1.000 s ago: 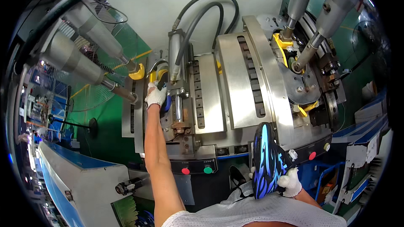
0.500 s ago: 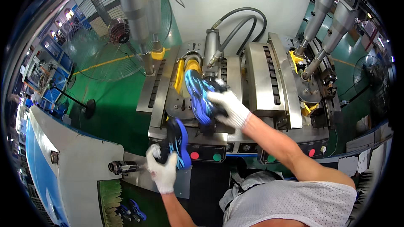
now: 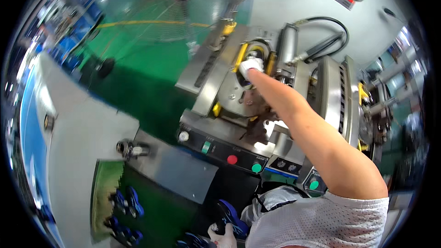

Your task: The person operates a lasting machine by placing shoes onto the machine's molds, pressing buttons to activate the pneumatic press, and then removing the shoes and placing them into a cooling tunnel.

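My left hand (image 3: 223, 237), in a white glove, is low in the view near my body. Its fingers are closed on a dark shoe with a blue-purple sole (image 3: 233, 218). My right arm reaches forward across the left station of a metal machine (image 3: 229, 89). At its end, my gloved right hand (image 3: 251, 65) is in the space between two yellow pads (image 3: 241, 57). The fingers are curled over a dark shoe, of which little shows beyond a purple edge; the glove hides most of it.
A control panel with coloured buttons (image 3: 232, 159) runs along the machine's front. Several blue and black shoes (image 3: 133, 202) lie at the lower left. A grey metal plate (image 3: 179, 170) and a white machine housing (image 3: 87, 151) stand left. Black hoses (image 3: 347, 34) curve behind the station.
My right hand has carried its shoe in between the yellow pads. My left hand has brought its shoe down toward my body. The view has turned and shifted left.
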Action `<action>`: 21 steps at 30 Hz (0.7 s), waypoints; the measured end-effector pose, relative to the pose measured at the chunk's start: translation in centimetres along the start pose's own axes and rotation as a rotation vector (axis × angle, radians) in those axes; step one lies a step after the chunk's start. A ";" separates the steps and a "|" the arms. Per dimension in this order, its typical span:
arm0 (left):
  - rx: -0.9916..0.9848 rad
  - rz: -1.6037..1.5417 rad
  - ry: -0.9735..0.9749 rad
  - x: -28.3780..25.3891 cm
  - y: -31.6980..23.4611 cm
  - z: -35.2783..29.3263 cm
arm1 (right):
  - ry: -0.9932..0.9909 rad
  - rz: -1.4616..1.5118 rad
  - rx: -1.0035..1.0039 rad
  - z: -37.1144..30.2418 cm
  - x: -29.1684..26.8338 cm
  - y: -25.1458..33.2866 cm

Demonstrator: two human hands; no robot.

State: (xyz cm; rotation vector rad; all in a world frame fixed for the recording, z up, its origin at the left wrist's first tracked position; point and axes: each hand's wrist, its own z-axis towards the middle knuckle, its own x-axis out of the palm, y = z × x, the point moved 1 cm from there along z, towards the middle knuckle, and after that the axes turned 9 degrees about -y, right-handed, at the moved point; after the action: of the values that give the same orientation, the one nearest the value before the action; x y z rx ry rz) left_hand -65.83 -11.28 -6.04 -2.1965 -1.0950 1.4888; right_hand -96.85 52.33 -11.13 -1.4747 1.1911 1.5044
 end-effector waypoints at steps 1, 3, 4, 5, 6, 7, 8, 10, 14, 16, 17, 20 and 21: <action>-0.003 0.000 -0.062 -0.3 -0.5 -1.3 | -0.050 0.046 -0.052 -0.3 0.1 -1.6; -0.088 -0.164 -0.180 0.4 -0.5 -2.1 | -0.108 0.124 -0.216 -0.8 0.1 -5.3; -0.120 -0.225 -0.153 -0.4 -1.5 -3.1 | -0.114 0.156 -0.268 -0.3 -0.6 -8.2; -0.074 -0.221 -0.234 -0.9 -0.6 -4.1 | -0.097 0.214 -0.312 -0.3 -1.3 -9.9; -0.067 -0.144 -0.294 -1.5 0.5 -4.6 | -0.098 0.277 -0.323 0.8 -2.8 -12.6; -0.110 -0.193 -0.332 -2.1 2.8 -5.6 | -0.057 0.355 -0.321 1.8 -3.6 -13.5; -0.140 -0.220 -0.359 -3.3 5.0 -6.2 | 0.001 0.445 -0.301 2.6 -4.8 -13.4; -0.209 -0.270 -0.453 -6.3 8.6 -7.6 | 0.131 0.626 -0.248 2.6 -7.6 -11.9; -0.236 -0.226 -0.760 -13.5 18.0 -7.8 | -0.211 0.752 -0.684 -24.7 -11.3 -8.9; -0.264 -0.118 -0.894 -16.6 24.4 -4.9 | -0.189 0.537 -0.723 -36.2 -9.9 -11.8; -0.296 -0.010 -0.868 -19.0 24.4 -3.1 | -0.230 0.505 -0.796 -37.5 -6.5 -14.8; -0.369 0.147 -0.905 -23.4 32.2 2.8 | -0.111 -0.700 -0.838 -45.0 0.7 -15.3; -0.380 0.126 -0.864 -24.2 34.1 4.7 | -0.173 -0.698 -0.876 -43.7 3.3 -17.2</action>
State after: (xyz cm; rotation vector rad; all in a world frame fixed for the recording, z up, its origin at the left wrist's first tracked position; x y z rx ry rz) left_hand -59.69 -52.46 -11.93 -1.8464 -1.6009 2.5862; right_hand -66.30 16.55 -13.46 -1.9514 -0.1876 1.6308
